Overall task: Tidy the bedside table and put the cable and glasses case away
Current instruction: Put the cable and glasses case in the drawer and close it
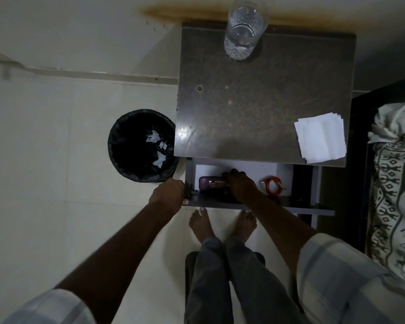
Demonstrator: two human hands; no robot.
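The right hand [240, 183] lies fingers-down over the dark purple oblong glasses case [212, 182] inside the open grey drawer [290, 208], whether gripping it I cannot tell; the left hand [170, 194] clasps the drawer's front corner; the coiled red cable [273, 185] lies just right of the case; above, the dark speckled bedside tabletop [255, 108] carries a clear patterned drinking glass [243, 29] and folded white tissues [320, 137]; a black-lined round bin [142, 146] stands left.

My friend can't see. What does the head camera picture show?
A person's right hand rests on a dark purple glasses case in the open grey drawer, beside a coiled red cable; the left hand grips the drawer's corner.
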